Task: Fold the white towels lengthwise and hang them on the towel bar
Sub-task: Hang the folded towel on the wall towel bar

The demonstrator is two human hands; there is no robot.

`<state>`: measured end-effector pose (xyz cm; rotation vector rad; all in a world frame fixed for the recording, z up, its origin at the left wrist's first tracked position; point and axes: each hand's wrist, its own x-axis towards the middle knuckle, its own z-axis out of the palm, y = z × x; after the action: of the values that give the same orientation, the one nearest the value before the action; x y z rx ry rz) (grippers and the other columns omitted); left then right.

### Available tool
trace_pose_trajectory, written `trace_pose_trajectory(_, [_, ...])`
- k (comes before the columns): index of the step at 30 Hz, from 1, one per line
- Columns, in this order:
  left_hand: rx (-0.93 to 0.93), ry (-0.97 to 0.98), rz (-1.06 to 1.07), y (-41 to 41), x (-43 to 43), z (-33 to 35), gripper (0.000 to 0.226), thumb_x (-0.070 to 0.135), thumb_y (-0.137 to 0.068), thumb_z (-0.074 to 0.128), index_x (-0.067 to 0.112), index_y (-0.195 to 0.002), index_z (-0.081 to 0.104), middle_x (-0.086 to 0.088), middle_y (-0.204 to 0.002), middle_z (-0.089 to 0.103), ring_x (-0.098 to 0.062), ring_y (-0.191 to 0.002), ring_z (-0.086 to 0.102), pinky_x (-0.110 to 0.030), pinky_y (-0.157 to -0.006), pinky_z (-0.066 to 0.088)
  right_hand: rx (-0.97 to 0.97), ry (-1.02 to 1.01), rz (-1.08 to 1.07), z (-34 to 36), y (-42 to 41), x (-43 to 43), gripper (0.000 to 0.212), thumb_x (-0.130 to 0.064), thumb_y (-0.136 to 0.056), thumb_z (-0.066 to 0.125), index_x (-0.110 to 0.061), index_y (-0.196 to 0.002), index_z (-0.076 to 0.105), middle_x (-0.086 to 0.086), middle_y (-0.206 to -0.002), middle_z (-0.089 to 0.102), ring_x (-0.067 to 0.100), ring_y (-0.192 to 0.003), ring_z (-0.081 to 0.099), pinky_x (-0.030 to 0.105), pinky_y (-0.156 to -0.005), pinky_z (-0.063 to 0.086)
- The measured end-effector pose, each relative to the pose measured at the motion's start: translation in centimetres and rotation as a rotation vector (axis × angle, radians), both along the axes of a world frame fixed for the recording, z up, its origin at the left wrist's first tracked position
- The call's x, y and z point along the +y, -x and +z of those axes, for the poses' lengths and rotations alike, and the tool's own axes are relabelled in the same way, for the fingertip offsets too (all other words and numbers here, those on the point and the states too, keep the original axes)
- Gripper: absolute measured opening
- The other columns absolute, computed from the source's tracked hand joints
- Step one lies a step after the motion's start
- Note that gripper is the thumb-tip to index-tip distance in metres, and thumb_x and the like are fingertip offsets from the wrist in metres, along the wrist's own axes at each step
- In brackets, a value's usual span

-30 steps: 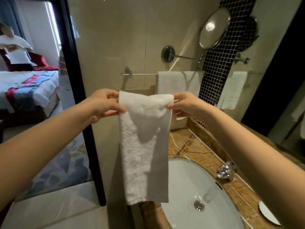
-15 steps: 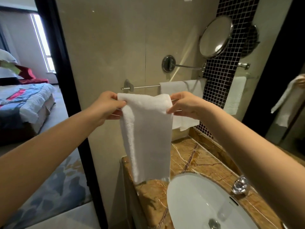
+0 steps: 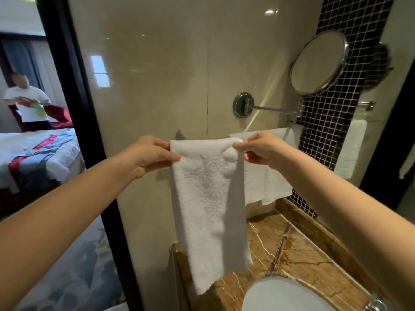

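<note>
Head view. Risks first, judged only.

Folded towel (image 3: 208, 198): could slide off the towel bar (image 3: 181, 135) if draped with one side much longer than the other, then drop onto the table (image 3: 303, 254) or into the sink (image 3: 280, 295). Could lose the lengthwise fold on any loosening of either pinch before resting on the bar. Might land on top of the hung towel (image 3: 269, 182) already on the bar's right part, partly overlapped by the held one from this angle; likely bunching of both. Hard to aim: most of the bar hidden behind the held cloth, only the left bracket end showing. May snag at the lower end, close to the table edge, when lifted over.

Hands next.

Left hand (image 3: 152, 153): clamped on the towel's top left corner, thumb across the front, fingers curled behind.

Right hand (image 3: 260, 149): pinching the top right corner between thumb and fingertips, other fingers curled underneath.

Apart by the towel's folded width, top edge stretched roughly level between them. Nothing else touched by either.

Towel position: held up in front of the wall, top edge about level with the bar, body hanging straight down, lower end over the table's left edge, near the sink. Cannot tell whether already touching the bar.
</note>
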<state>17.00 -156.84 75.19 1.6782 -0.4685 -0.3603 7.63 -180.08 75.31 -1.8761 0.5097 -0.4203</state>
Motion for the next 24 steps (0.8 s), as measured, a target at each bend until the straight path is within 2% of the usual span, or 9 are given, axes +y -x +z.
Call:
trace_pose_trajectory(2, [-0.034,0.024,0.035,-0.5,-0.5,0.4,0.018,-0.011,-0.076,0.067,-0.007,-0.093,0.066,-0.008,-0.079,0.068,-0.011,-0.065,0.067,-0.015,-0.057,0.055,-0.012,0.038,0.01,0.2,-0.8,-0.7,0.018,-0.018,-0.081,0.074,-0.007,-0.075,0.062,0.004,-0.067,0.059,0.011,-0.058,0.055,0.016,-0.05,0.052])
trace_pose_trajectory(4, [-0.09,0.042,0.076,-1.2,-1.0,0.7,0.025,-0.008,-0.075,0.07,-0.01,-0.1,0.064,-0.015,-0.086,0.064,-0.017,-0.073,0.064,-0.016,-0.057,0.056,-0.028,0.096,0.007,0.6,-1.6,-1.4,0.018,-0.021,-0.081,0.074,-0.007,-0.077,0.064,0.004,-0.069,0.063,0.011,-0.062,0.059,0.019,-0.056,0.054])
trace_pose_trajectory(7, [-0.169,0.062,0.09,-2.4,-1.7,1.6,0.032,-0.005,-0.073,0.073,-0.012,-0.103,0.062,-0.018,-0.088,0.06,-0.021,-0.076,0.062,-0.021,-0.059,0.058,-0.061,0.203,-0.021,1.8,-2.9,-2.5,0.02,-0.022,-0.082,0.074,-0.009,-0.07,0.063,0.003,-0.067,0.064,0.01,-0.061,0.061,0.019,-0.059,0.054])
trace_pose_trajectory(10, [-0.233,0.09,0.061,-4.0,-2.5,2.9,0.026,-0.005,-0.072,0.074,-0.008,-0.096,0.064,-0.012,-0.083,0.063,-0.017,-0.069,0.064,-0.024,-0.062,0.059,-0.116,0.249,-0.049,3.0,-3.9,-3.2,0.023,-0.023,-0.083,0.073,-0.012,-0.065,0.063,0.002,-0.065,0.063,0.008,-0.06,0.06,0.015,-0.053,0.052])
trace_pose_trajectory(14, [-0.26,0.156,0.045,-6.4,-3.7,5.4,0.018,-0.003,-0.072,0.075,0.002,-0.084,0.062,-0.007,-0.078,0.063,-0.015,-0.068,0.064,-0.027,-0.065,0.06,-0.172,0.254,-0.058,5.2,-5.3,-3.9,0.019,-0.025,-0.086,0.07,-0.011,-0.075,0.066,0.003,-0.072,0.061,0.005,-0.061,0.059,0.012,-0.057,0.053])
trace_pose_trajectory(17, [-0.279,0.198,0.025,-8.0,-4.7,7.3,0.018,-0.003,-0.072,0.075,0.004,-0.081,0.061,-0.005,-0.074,0.061,-0.009,-0.061,0.063,-0.024,-0.059,0.058,-0.204,0.243,-0.011,7.3,-6.4,-4.5,0.019,-0.022,-0.089,0.066,-0.006,-0.079,0.065,0.01,-0.081,0.06,0.01,-0.064,0.059,0.012,-0.056,0.052])
trace_pose_trajectory(21, [-0.31,0.248,-0.001,-9.9,-6.2,9.7,0.018,-0.003,-0.073,0.074,0.005,-0.082,0.061,-0.005,-0.074,0.062,-0.005,-0.053,0.062,-0.022,-0.057,0.057,-0.232,0.206,0.002,9.7,-8.3,-6.0,0.027,-0.023,-0.091,0.063,0.003,-0.098,0.065,0.014,-0.092,0.058,0.022,-0.083,0.056,0.027,-0.079,0.052])
trace_pose_trajectory(24, [-0.327,0.286,-0.003,-10.8,-7.5,11.0,0.018,-0.004,-0.073,0.074,0.006,-0.079,0.06,-0.006,-0.072,0.062,-0.009,-0.056,0.062,-0.023,-0.059,0.059,-0.264,0.191,-0.002,11.2,-9.6,-7.0,0.022,-0.022,-0.091,0.063,-0.001,-0.097,0.066,0.01,-0.091,0.065,0.018,-0.082,0.06,0.027,-0.078,0.05])
